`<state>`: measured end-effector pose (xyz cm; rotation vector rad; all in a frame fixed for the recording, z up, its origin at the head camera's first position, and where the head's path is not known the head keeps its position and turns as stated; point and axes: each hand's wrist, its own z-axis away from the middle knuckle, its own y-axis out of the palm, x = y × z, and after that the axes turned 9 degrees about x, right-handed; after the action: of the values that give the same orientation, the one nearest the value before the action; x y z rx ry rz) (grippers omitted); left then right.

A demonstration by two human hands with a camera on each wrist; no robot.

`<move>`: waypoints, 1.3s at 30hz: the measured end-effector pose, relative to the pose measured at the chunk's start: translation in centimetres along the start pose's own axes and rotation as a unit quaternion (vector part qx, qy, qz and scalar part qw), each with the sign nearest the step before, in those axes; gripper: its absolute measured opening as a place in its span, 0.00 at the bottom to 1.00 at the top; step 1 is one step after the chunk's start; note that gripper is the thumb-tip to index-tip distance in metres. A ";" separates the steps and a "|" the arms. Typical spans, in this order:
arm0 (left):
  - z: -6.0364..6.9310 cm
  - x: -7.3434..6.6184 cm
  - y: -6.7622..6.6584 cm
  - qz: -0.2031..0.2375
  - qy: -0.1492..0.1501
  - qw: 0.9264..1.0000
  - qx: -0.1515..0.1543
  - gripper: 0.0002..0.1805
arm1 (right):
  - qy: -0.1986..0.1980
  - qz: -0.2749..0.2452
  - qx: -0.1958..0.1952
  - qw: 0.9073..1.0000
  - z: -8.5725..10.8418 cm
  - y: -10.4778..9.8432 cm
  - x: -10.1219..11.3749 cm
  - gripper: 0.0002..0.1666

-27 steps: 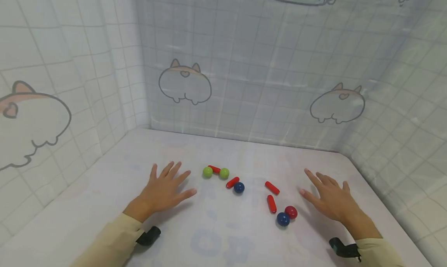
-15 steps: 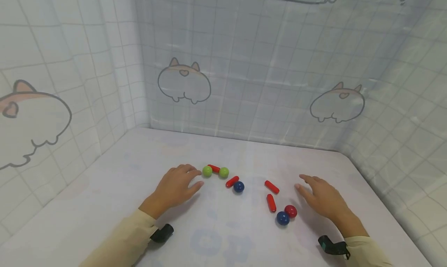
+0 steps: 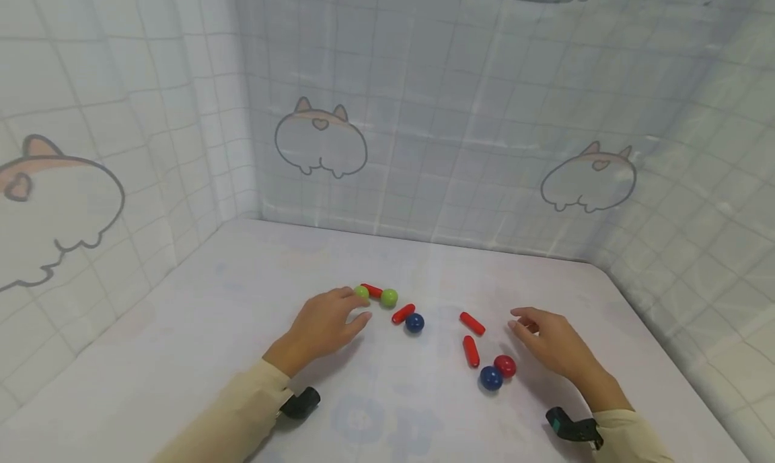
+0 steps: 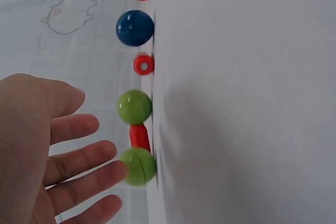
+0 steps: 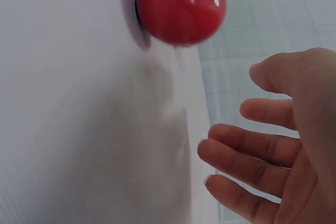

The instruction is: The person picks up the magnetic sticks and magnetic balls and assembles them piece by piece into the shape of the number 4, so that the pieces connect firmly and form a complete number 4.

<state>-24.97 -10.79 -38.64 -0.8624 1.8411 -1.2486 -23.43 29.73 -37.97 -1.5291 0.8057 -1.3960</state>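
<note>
My left hand hovers low over the table with fingers loosely bent, holding nothing. It partly covers the left green ball; whether a fingertip touches that ball I cannot tell. Another green ball lies just right of it, and a red stick lies between the two. A second red stick sits against a blue ball. My right hand, loosely curved and holding nothing, hovers right of a red ball, which is beside another blue ball.
Two more red sticks lie right of centre, one farther back and one nearer. White grid-patterned curtains with dog drawings enclose the table at back and sides. Black wrist cameras hang under both forearms.
My left hand has moved right to the left green ball, its spread fingers drawing together and bending. My right hand has shifted slightly left, its fingers also curving in. The balls and sticks stay put.
</note>
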 end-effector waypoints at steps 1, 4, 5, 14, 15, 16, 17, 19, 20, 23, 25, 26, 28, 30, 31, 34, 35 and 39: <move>-0.1 -0.2 0.1 0.002 -0.001 1.000 0.003 0.14 | 0.002 -0.013 0.003 1.000 0.0 0.1 0.1 0.25; -0.6 -0.7 0.5 0.012 0.010 1.000 0.006 0.13 | 0.011 -0.041 0.011 0.999 -0.2 0.4 0.6 0.23; -0.8 -0.8 0.6 0.018 0.015 1.000 0.006 0.13 | 0.015 -0.047 0.013 0.999 -0.2 0.5 0.8 0.23; -2.2 -2.3 1.3 0.066 0.026 0.997 0.009 0.13 | 0.033 -0.073 0.050 0.996 -0.2 0.9 2.8 0.21; -2.3 -2.6 1.4 0.067 0.023 0.997 0.012 0.13 | 0.032 -0.075 0.054 0.995 -0.2 0.9 3.0 0.20; -2.5 -2.8 1.5 0.072 0.019 0.997 0.015 0.12 | 0.030 -0.076 0.058 0.995 -0.2 0.9 3.1 0.19; -2.7 -3.0 1.5 0.079 0.017 0.997 0.017 0.12 | 0.026 -0.078 0.061 0.995 -0.2 1.0 3.2 0.18; -3.0 -3.5 1.8 0.100 0.011 0.995 0.025 0.12 | 0.014 -0.084 0.067 0.994 -0.3 1.0 3.4 0.15; -3.2 -3.7 1.9 0.110 0.008 0.993 0.030 0.12 | 0.008 -0.085 0.073 0.994 -0.4 0.9 3.4 0.14; -3.5 -4.3 2.3 0.152 0.000 0.987 0.044 0.12 | 0.001 -0.089 0.102 0.991 -0.6 0.9 3.5 0.14; -3.6 -4.5 2.5 0.166 -0.006 0.985 0.050 0.12 | -0.002 -0.087 0.123 0.989 -0.7 0.7 3.5 0.15; -3.7 -4.7 2.5 0.166 -0.006 0.985 0.051 0.12 | -0.002 -0.086 0.132 0.987 -0.8 0.6 3.5 0.15; -4.0 -5.0 2.8 0.163 -0.008 0.985 0.056 0.12 | -0.003 -0.085 0.145 0.986 -0.9 0.5 3.4 0.15; -4.3 -5.2 3.0 0.155 -0.005 0.986 0.057 0.12 | -0.006 -0.083 0.151 0.985 -1.0 0.4 3.4 0.15; -4.4 -5.3 3.1 0.148 -0.002 0.987 0.059 0.13 | -0.006 -0.085 0.154 0.984 -1.0 0.4 3.4 0.15; -4.6 -5.4 3.6 0.127 0.015 0.990 0.057 0.13 | 0.000 -0.082 0.159 0.984 -1.0 0.7 3.6 0.16; -4.6 -5.4 3.8 0.121 0.020 0.991 0.056 0.13 | 0.004 -0.081 0.159 0.984 -1.1 0.9 3.7 0.16; -4.6 -5.5 4.3 0.104 0.029 0.993 0.054 0.12 | 0.008 -0.072 0.156 0.985 -1.1 1.3 4.1 0.15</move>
<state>-26.69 -2.78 -40.42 -0.5651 1.8387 -1.2392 -23.78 25.32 -37.51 -1.3536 0.4648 -1.5600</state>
